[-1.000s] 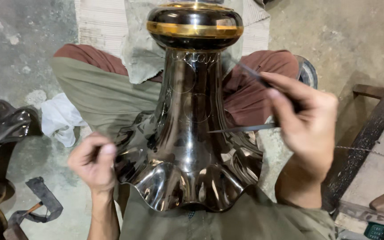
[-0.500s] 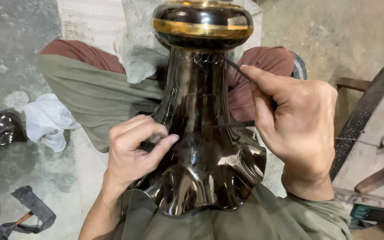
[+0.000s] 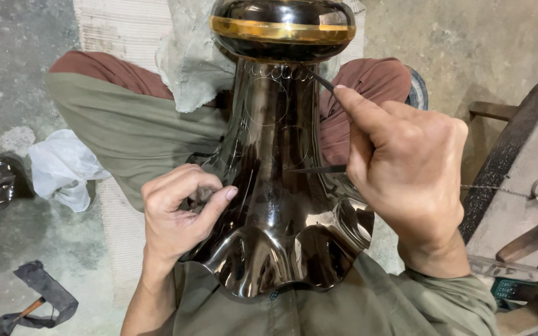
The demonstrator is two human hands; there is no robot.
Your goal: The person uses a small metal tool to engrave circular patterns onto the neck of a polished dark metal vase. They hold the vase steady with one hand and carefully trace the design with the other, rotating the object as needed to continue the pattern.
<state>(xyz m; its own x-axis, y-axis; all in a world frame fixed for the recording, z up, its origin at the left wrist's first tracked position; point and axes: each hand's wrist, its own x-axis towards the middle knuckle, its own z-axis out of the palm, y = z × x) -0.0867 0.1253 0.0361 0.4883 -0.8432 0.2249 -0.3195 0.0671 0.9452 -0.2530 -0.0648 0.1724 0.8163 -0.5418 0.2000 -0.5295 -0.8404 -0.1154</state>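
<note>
Resting across the person's lap in the head view, a dark glossy metal vase (image 3: 281, 205) lies with its ruffled mouth toward the body and its gold-banded bulge (image 3: 283, 30) pointing away. The right hand (image 3: 406, 180) has its fingers clamped on a thin engraving tool (image 3: 320, 81), the tip touching the vase's neck just beside scratched circle patterns. The left hand (image 3: 179, 214) presses against the vase's left flank, fingers curled together, holding nothing. A white cloth (image 3: 63, 168) lies on the floor, left.
</note>
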